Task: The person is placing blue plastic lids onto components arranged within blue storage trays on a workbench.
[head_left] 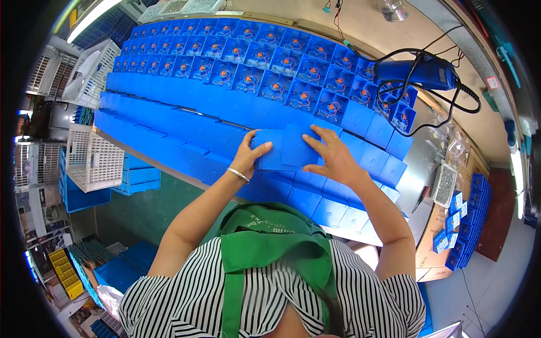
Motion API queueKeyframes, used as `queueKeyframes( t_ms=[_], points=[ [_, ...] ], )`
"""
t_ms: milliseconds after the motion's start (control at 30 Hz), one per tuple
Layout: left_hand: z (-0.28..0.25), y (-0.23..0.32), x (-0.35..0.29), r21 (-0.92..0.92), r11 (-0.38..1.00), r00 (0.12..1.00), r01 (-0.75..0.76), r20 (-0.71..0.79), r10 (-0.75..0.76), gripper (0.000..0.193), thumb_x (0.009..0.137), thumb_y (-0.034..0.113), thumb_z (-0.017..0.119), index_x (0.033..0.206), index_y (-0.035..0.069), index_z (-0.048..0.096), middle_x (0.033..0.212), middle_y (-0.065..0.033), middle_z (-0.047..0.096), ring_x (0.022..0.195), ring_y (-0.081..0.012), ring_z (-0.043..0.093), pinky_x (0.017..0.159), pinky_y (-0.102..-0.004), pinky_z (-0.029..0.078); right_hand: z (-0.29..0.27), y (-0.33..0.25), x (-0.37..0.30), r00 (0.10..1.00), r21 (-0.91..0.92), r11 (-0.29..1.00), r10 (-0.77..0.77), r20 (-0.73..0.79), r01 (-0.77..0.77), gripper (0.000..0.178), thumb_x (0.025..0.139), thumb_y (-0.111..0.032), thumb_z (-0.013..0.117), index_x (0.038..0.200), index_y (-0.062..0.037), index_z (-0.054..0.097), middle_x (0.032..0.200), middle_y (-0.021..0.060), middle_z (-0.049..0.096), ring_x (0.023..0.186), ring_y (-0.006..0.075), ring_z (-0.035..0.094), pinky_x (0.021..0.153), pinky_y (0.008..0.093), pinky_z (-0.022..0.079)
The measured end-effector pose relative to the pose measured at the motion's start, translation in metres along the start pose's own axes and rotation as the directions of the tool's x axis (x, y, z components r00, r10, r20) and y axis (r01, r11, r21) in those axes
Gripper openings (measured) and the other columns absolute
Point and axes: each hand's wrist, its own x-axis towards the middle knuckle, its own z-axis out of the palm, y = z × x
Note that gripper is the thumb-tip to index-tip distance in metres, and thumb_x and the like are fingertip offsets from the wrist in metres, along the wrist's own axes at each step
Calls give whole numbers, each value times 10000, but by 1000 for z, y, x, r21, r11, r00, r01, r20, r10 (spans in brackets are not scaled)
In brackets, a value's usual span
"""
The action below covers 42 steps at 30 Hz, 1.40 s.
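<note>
Over the closed blue boxes nearest me, my left hand (247,156) is closed round the left side of a blue box (269,141), thumb on its top face. A flat blue square cover (297,147) overlaps the right part of that box. My right hand (337,158) has its thumb and fingers at the cover's right side, apart from each other but touching it. Whether the cover is seated on the box I cannot tell. Beyond the hands stand rows of open blue boxes (260,55), each with an orange part and thin wires inside.
Blue-faced closed boxes (186,101) fill the near rows of the table. A blue power tool (414,73) with a black cable lies over the far right boxes. At the right are a tray of small parts (445,185) and a screwdriver (420,200). White crates (94,158) stand left.
</note>
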Motion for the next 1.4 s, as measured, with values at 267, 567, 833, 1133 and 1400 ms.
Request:
queueKeyframes(
  t_ms=[267, 567, 833, 1133, 1400],
  points=[
    [-16, -1, -13, 17, 997, 998, 70, 5, -70, 721, 726, 191, 837, 1302, 63, 424, 1163, -141, 549, 1050, -255, 582, 861, -386, 541, 0, 108, 20, 897, -254, 897, 261, -356, -362, 753, 611, -295, 860, 1288, -131, 571, 1385, 161, 462, 1266, 370, 449, 983, 469, 443],
    [-9, -6, -19, 9, 995, 995, 101, -23, -100, 728, 724, 206, 840, 1306, 73, 423, 1170, -142, 546, 1061, -263, 577, 870, -393, 541, 12, 120, 31, 939, -434, 838, 251, -236, -332, 754, 622, -303, 857, 1297, -147, 560, 1393, 121, 469, 1312, 318, 433, 991, 453, 429],
    [-8, -10, -15, 0, 993, 993, 115, -29, -115, 726, 729, 206, 836, 1311, 81, 420, 1184, -143, 539, 1073, -265, 570, 883, -397, 536, 11, 117, 35, 945, -518, 790, 252, -211, -326, 746, 632, -344, 846, 1298, -159, 562, 1384, 105, 469, 1299, 294, 419, 1019, 494, 385],
    [-20, 1, -19, -319, 922, 968, 220, 190, -165, 667, 769, 166, 782, 1321, 104, 413, 1169, -106, 552, 1058, -240, 575, 880, -383, 531, 2, 110, 36, 937, -476, 807, 304, -174, -351, 679, 693, -392, 797, 1301, -183, 575, 1448, 131, 387, 1295, 310, 384, 1045, 522, 325],
    [-15, 11, -5, -59, 998, 999, 36, -22, -37, 709, 738, 178, 810, 1306, 48, 406, 1169, -146, 542, 1047, -249, 582, 870, -368, 536, 6, -21, 57, 962, 22, 965, -261, 77, 260, 709, 683, -408, 800, 1274, -95, 567, 1372, 191, 471, 1220, 377, 469, 1010, 476, 394]
  ],
)
